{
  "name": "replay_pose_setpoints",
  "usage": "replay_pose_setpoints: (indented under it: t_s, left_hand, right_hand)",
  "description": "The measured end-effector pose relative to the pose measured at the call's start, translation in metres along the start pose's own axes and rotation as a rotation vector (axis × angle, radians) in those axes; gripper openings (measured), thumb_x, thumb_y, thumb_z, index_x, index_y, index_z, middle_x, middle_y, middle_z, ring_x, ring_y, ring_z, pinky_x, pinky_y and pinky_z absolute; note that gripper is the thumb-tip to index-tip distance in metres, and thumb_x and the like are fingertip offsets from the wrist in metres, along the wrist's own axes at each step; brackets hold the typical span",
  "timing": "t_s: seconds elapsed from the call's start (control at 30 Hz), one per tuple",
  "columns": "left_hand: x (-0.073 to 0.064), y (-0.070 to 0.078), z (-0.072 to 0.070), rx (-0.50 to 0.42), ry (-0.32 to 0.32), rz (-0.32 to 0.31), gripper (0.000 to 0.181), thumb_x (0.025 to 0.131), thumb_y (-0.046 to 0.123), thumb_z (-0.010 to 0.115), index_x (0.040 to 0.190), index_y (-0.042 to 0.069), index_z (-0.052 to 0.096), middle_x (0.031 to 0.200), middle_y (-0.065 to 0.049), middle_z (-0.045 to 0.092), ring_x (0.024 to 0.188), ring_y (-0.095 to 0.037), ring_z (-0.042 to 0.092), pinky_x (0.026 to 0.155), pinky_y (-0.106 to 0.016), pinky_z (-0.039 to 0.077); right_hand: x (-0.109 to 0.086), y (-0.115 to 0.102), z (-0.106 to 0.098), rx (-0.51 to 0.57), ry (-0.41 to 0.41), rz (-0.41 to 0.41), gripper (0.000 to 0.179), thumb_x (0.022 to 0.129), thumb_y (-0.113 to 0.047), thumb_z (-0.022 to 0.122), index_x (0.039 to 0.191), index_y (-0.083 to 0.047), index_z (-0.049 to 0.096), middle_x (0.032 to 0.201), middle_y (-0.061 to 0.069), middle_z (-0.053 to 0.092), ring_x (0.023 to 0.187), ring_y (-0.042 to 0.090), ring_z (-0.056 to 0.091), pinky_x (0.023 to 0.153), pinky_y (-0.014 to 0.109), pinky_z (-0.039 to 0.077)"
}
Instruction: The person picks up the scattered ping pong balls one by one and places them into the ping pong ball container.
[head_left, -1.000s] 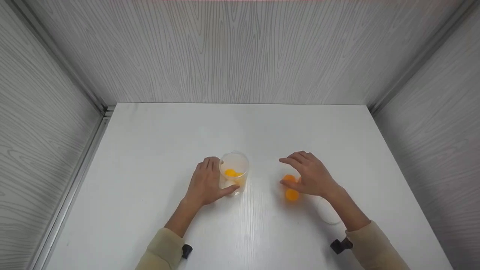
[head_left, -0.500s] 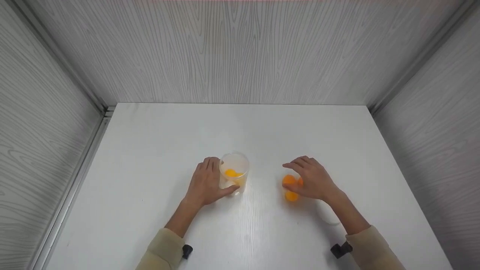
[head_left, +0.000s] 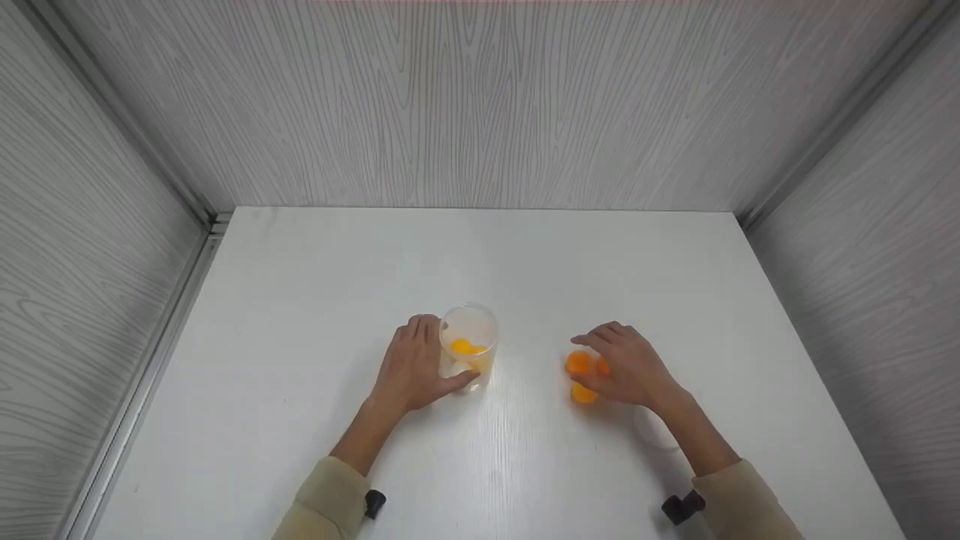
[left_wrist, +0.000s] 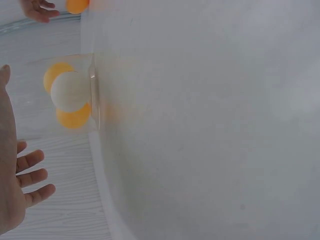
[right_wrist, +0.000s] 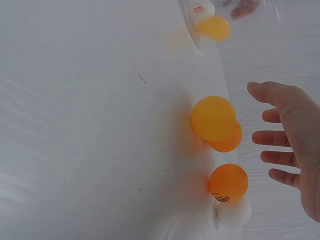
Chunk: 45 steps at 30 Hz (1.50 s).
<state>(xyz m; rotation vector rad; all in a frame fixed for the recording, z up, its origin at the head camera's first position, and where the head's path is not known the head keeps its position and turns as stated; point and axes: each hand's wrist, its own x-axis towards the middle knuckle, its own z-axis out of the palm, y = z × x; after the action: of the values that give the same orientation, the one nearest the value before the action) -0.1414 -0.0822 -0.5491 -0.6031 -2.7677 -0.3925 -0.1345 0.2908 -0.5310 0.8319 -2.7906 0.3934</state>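
Observation:
A clear plastic cup (head_left: pixel 470 322) stands upright on the table, with a white ball (left_wrist: pixel 70 92) and orange table tennis balls (left_wrist: pixel 75 117) at its bottom. My left hand (head_left: pixel 411 367) holds the cup at its left side, thumb across the front and fingers behind. My right hand (head_left: pixel 626 367) hovers over a loose group of balls, its fingers spread and holding nothing. In the right wrist view I see an orange ball (right_wrist: pixel 213 119), a second orange ball (right_wrist: pixel 229 142) behind it, a third orange ball (right_wrist: pixel 228 181) and a white ball (right_wrist: pixel 234 214). The head view hides that white ball.
A clear ring-shaped piece, perhaps a lid (head_left: pixel 661 448), lies flat under the right wrist and is partly covered by it. Grey wood-grain panels (head_left: pixel 480 105) wall in the white table (head_left: pixel 480 255) at the back and both sides.
My right hand has drawn slightly right and toward me, so more of the orange balls shows. The left hand and the cup have stayed still.

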Motion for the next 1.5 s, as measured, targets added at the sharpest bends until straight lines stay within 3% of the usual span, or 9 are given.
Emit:
replay_pose_setpoints:
  t_s: [0.53,1.1,1.5]
  left_hand:
    - [0.0,0.0,0.0,-0.006,0.009,-0.002,0.092,0.083,0.077,0.067,0.131,0.001,0.051,0.122,-0.016,0.063,0.115,-0.029,0.059,0.097,-0.041,0.053]
    - [0.0,0.0,0.0,-0.005,0.005,-0.004,0.09,0.083,0.078,0.067,0.128,0.001,0.051,0.123,-0.016,0.063,0.117,-0.03,0.06,0.096,-0.041,0.054]
    - [0.001,0.0,-0.002,-0.009,-0.013,-0.012,0.092,0.083,0.078,0.067,0.13,0.0,0.051,0.124,-0.017,0.063,0.117,-0.03,0.06,0.098,-0.042,0.054]
  right_hand:
    - [-0.004,0.011,0.011,-0.036,0.029,-0.028,0.035,0.089,-0.032,0.081,0.119,-0.015,0.075,0.109,0.006,0.076,0.105,0.028,0.067,0.093,0.047,0.058]
    - [-0.002,0.018,0.019,-0.005,0.075,-0.071,0.029,0.088,-0.028,0.081,0.114,-0.014,0.077,0.104,0.003,0.076,0.101,0.026,0.068,0.089,0.045,0.059]
    - [-0.002,0.019,0.024,0.029,0.056,-0.046,0.026,0.092,-0.027,0.079,0.114,-0.013,0.077,0.104,0.004,0.076,0.1,0.027,0.067,0.09,0.045,0.058]
